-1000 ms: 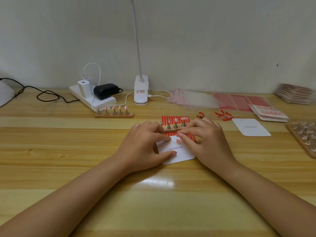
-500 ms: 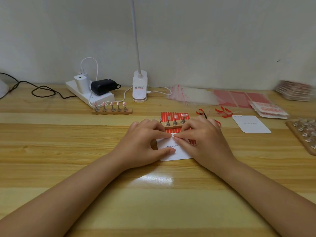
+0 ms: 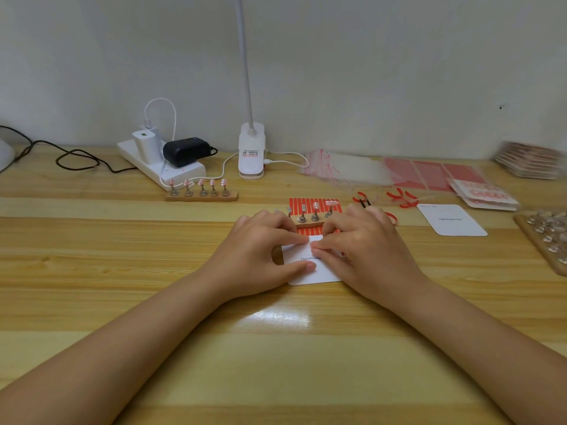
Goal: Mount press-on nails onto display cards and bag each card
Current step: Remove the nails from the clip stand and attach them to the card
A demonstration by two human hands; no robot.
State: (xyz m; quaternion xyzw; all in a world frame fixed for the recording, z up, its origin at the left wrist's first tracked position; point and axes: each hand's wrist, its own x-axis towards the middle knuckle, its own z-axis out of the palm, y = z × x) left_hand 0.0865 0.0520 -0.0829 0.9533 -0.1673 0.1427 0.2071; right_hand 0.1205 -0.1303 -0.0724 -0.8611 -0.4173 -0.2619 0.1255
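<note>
A white display card [image 3: 317, 273] printed "Handmade" lies flat on the wooden table [image 3: 122, 256]. My left hand [image 3: 260, 250] holds it, thumb on its lower part and index fingertip at its top edge. My right hand [image 3: 365, 243] presses its index fingertip on the card's upper middle, meeting the left index finger. The press-on nail there is hidden under the fingertips. Just behind, a small wooden nail stand [image 3: 310, 220] with a few pink nails sits on a red striped sticker sheet [image 3: 313, 204].
A second nail stand [image 3: 202, 193] holds several nails at back left, by a power strip [image 3: 159, 168] and lamp clamp [image 3: 251, 151]. To the right lie clear bags [image 3: 346, 167], a blank card [image 3: 451, 220], bagged cards [image 3: 484, 194], red sheets [image 3: 429, 174] and a wooden tray of stands [image 3: 549, 240].
A pink nail that showed on the card between my fingers is now covered. Both index fingertips have closed together over it. The view has tilted slightly.
</note>
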